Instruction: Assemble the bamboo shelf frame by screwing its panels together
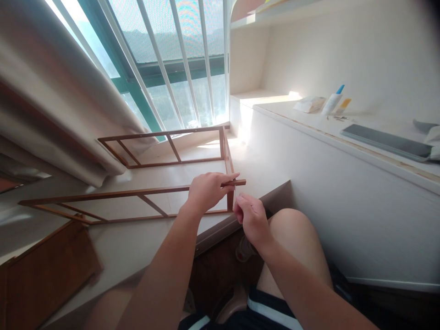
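Single head-worn view, looking forward and down — hands [209,189] near at centre, barred window [167,46] farther off

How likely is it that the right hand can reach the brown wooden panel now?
Probably not directly: the left forearm lies between the right hand and the brown wooden panel, far to the left.

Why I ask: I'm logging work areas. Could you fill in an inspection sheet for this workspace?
Surface: pale ledge, partly sunlit.
Job's things: wooden frame on the ledge; thin rod by its near right end.
Clutter: tube, packet and dark slab on the counter, right.
Hands: left hand grips the frame's rail end; right hand pinches the rod.
Cables: nothing seen.
Surroundings: window ahead, curtain left.
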Tool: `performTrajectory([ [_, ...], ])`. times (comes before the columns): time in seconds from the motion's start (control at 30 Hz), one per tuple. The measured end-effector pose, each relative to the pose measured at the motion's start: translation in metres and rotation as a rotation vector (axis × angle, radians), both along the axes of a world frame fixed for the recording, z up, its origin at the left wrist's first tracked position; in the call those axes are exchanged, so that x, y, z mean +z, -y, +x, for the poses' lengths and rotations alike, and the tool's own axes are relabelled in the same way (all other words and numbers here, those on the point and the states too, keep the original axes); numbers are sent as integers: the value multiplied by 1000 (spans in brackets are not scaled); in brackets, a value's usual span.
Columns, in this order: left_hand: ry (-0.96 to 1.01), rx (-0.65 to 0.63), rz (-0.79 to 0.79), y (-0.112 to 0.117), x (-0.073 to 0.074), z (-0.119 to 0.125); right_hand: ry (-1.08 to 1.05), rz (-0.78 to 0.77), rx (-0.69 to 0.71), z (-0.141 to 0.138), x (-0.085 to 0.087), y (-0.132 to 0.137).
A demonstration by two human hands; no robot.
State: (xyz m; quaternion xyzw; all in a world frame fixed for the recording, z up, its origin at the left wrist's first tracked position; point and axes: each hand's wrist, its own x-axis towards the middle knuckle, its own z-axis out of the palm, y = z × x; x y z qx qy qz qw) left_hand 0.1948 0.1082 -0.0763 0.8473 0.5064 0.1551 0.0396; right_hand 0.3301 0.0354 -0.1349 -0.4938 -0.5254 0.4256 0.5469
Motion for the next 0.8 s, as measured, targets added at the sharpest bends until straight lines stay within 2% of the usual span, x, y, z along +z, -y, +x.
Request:
performTrajectory([
  [0.1,-5,-1,6,0,0,0,-316,-113,69,-7,-5,2],
  [0.23,-11,5,4,0,1,0,-652,-178,131,-14,-5,3],
  [0.37,-8,4,12,0,0,0,-963,-272,293,-15,-2,4],
  [0.53,21,-8,29,-1,-2,-1,-1188,-281,421,-19,-4,6],
  [0.8,9,-9,26,-1,-2,-1,-1445,-290,478,-25,-5,11],
])
